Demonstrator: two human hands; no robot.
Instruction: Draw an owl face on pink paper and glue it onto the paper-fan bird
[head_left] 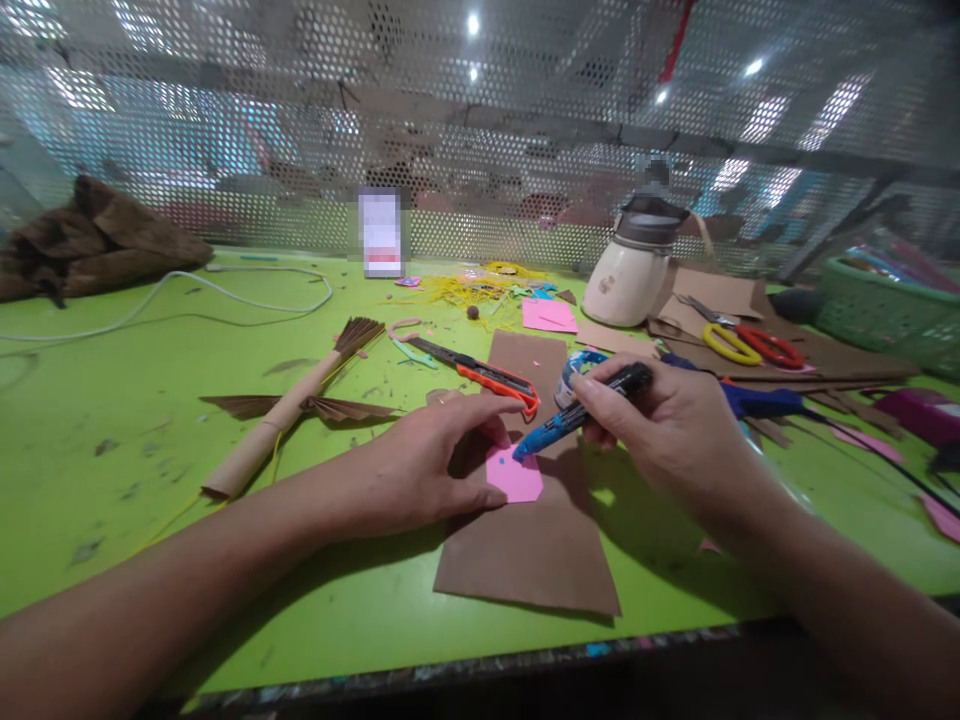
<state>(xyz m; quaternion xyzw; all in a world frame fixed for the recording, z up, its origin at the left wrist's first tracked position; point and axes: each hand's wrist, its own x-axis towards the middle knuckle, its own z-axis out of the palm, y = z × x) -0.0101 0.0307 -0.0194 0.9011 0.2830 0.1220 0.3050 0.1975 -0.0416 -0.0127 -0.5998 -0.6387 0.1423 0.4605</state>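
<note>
A small pink paper (517,480) with clipped corners lies on a long brown paper strip (525,560). My left hand (442,455) holds the pink paper at its left side, thumb on the lower edge and fingers curled round above. In my right hand (645,410) is a black marker with a blue-stained front (559,425), its tip touching the pink paper. A blue dot shows near the tip. An orange box cutter (487,378) rests just beyond my left hand. Behind the marker stands a small blue-smeared container (581,375), partly hidden.
A brown paper figure (277,425) lies left on the green table (360,630). Farther back are a phone (382,235), yellow strings (469,290), pink paper pieces (550,315) and a white bottle (631,270). Scissors (731,342), a blue tool (765,400) and a green basket (889,310) are right.
</note>
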